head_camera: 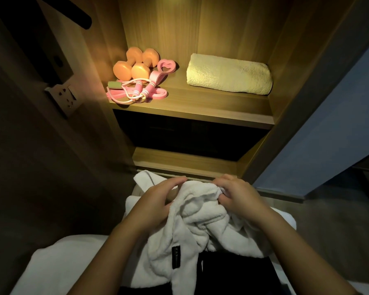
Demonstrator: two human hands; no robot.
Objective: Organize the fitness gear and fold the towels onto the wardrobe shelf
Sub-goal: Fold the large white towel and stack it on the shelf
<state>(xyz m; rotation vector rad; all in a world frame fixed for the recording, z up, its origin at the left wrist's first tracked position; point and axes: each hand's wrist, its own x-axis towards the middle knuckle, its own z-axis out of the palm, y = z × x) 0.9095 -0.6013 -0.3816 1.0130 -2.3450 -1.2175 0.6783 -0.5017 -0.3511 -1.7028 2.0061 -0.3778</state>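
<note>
Head view: I see the left hand (156, 201) gripping the crumpled white towel (200, 222) and the right hand (237, 196) pinching a fold of it. The shelf (200, 111) lies straight ahead and above. A folded towel (228, 74) lies lengthwise at its right end, nearer the right hand, with the dumbbells (134, 62) at its left end.

We cannot see the fingertips of the right hand (239, 194), buried in the folds of the white towel (196, 211); the palm of the left hand (156, 199) faces away from us. The towel's lower end and both forearms run off the bottom edge. Its black label (176, 257) is too blurred to read. On the shelf (200, 109), the skipping rope (146, 90) covers part of the pink band (158, 94). The compartment (190, 139) beneath lies in darkness, its contents beyond telling.
</note>
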